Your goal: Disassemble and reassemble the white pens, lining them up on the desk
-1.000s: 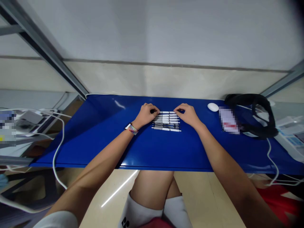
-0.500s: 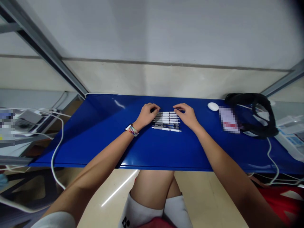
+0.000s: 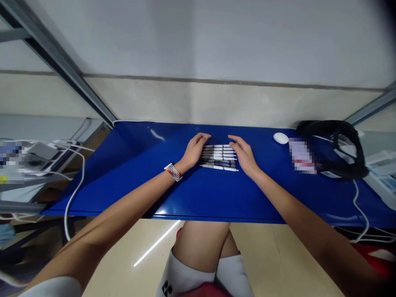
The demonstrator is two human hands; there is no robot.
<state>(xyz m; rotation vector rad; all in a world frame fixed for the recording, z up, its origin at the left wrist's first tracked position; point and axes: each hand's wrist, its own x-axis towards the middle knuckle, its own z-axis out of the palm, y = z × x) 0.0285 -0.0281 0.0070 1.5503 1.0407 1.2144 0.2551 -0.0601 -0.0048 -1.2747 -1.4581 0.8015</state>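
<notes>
On the blue table [image 3: 123,169], the left hand [image 3: 194,149] and right hand [image 3: 246,156] flank a stack of parallel pens [image 3: 220,155], one at either end, both loosely curved with thumb and fingers parted, pinching nothing; whether they touch the pen ends is hard to tell. A patterned wristband [image 3: 173,171] circles the left wrist. Farther right lie a smooth white oval object [image 3: 281,138], a pixelated card-like item [image 3: 301,154] and a black strapped headset [image 3: 349,171].

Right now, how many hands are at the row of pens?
2. The left hand is at the left ends of the pens, the right hand at their right ends. No others show there; some fingers are hidden.
</notes>
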